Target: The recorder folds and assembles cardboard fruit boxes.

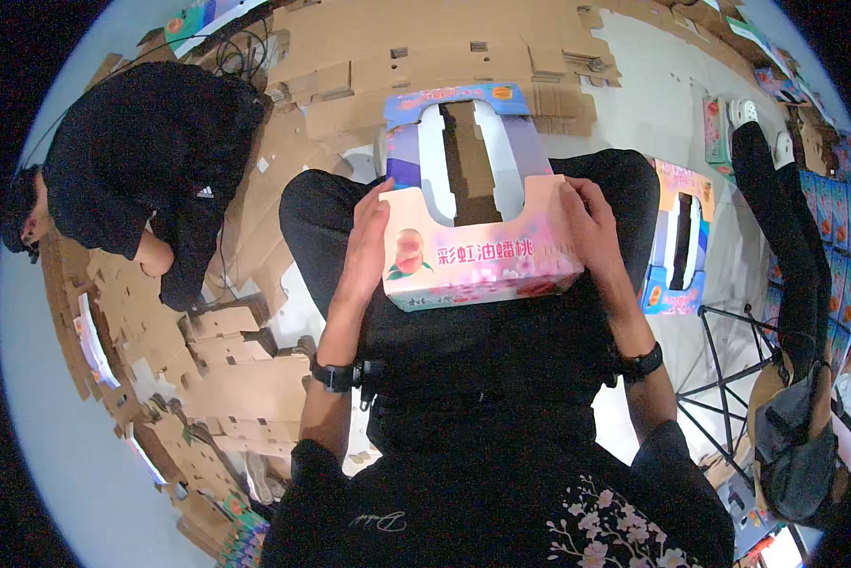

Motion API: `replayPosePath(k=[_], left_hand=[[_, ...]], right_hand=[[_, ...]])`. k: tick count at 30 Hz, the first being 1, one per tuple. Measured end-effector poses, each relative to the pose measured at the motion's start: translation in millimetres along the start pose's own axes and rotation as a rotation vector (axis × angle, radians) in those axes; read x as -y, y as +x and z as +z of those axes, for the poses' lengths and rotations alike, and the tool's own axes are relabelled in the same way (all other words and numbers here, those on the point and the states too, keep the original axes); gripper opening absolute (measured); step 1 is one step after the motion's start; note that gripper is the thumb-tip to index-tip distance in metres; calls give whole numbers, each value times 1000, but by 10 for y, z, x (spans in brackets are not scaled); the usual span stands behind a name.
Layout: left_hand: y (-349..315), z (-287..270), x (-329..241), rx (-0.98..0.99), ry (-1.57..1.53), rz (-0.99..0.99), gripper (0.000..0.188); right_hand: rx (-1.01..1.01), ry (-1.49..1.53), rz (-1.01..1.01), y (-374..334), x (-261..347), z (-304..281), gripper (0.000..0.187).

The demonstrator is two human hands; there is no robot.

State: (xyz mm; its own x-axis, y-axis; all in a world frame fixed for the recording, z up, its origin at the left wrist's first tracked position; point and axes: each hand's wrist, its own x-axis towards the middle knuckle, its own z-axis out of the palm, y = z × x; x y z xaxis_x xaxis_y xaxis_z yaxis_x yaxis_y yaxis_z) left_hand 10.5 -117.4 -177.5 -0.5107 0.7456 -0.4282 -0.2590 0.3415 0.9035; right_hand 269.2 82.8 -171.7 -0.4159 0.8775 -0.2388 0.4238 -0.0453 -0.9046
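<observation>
A printed cardboard fruit box [487,248] rests across my lap, between my knees. Its near panel is pink and peach with a peach picture, and its far end is blue and purple. White flaps stand inside the long cut-out in its top, and dark cloth and brown board show through the gap. My left hand [367,235] grips the box's left near edge, thumb side up. On the opposite edge my right hand [591,227] is bent round the corner, some fingers hidden behind the panel.
A similar box [673,248] stands on the floor by my right knee, near a black metal frame [728,379]. Flattened cardboard sheets [349,43] cover the floor ahead and left. A person in black [151,151] bends at left; another person's legs [780,218] are at right, beside stacked blue boxes [837,222].
</observation>
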Motion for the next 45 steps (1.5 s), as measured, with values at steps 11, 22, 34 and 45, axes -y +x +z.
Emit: replayPosePath(k=[11, 22, 34, 45], left_hand=[[42, 71, 115, -8, -118, -106, 61], [-238, 170, -69, 103, -292, 7, 62], [13, 139, 2, -97, -129, -89, 42], [-92, 198, -8, -99, -428, -57, 38]], right_hand=[[-14, -119, -55, 8, -15, 39, 30], [5, 31, -169, -252, 298, -41, 27], [-20, -110, -84, 10, 125, 20, 26], [-18, 18, -107, -36, 141, 24, 27]])
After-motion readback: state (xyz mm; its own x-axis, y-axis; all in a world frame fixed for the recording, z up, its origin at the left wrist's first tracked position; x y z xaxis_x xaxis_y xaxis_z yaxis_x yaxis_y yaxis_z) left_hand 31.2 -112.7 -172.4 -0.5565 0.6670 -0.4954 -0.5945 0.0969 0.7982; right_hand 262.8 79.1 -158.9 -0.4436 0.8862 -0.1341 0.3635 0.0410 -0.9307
